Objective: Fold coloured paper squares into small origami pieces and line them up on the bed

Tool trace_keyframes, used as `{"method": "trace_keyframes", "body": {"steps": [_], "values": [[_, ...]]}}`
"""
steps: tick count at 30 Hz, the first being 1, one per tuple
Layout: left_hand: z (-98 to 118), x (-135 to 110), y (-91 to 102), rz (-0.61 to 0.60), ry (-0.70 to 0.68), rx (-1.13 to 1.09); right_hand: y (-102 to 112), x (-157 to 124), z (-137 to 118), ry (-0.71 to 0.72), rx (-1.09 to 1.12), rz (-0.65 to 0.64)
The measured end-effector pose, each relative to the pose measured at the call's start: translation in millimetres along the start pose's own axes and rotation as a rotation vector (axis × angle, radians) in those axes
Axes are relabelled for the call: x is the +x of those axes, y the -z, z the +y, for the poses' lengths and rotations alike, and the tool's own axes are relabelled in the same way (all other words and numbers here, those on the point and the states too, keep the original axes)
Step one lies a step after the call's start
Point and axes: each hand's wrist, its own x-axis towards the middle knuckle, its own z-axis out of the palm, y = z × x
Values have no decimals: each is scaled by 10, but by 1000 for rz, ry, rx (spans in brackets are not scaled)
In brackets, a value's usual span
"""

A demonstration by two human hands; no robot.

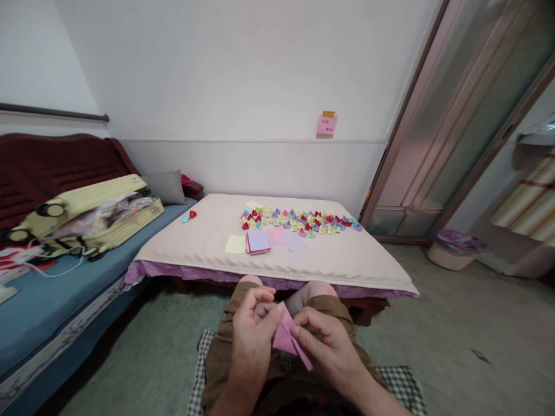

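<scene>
Over my lap, my left hand (254, 330) and my right hand (326, 340) both pinch a partly folded pink paper (287, 337). The left thumb and fingers hold its upper left edge. The right fingertips press its lower right fold. Ahead on the low table (347, 263) lie a stack of coloured paper squares (258, 241), a loose yellow sheet (236, 244), pale pink sheets (284, 237) and several small folded paper pieces (299, 221) in rows. Two more folded pieces (189, 216) sit apart near the table's left edge.
A blue sofa (52, 312) with an open yellow case (93, 215) runs along the left. A basket (455, 249) stands on the floor at right, by a glass sliding door (446, 115). A pink note (326, 124) is stuck on the wall. I sit on a checked cushion (403, 387).
</scene>
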Motion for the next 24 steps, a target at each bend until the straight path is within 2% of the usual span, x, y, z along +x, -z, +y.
{"method": "trace_keyframes", "body": {"steps": [4, 7, 15, 18, 24], "values": [[0, 5, -7, -142, 120, -36, 25, 11, 1, -48, 112, -5], [-7, 9, 17, -220, 113, 56, 36, 5, 11, -66, 157, -17], [30, -32, 26, -139, -41, 159, 32, -7, 94, -157, 345, -52], [79, -60, 20, -143, -19, 174, 35, -4, 103, -232, 507, -63], [108, -88, 22, -195, 76, -12, 2, -29, 159, -385, 910, -103]]}}
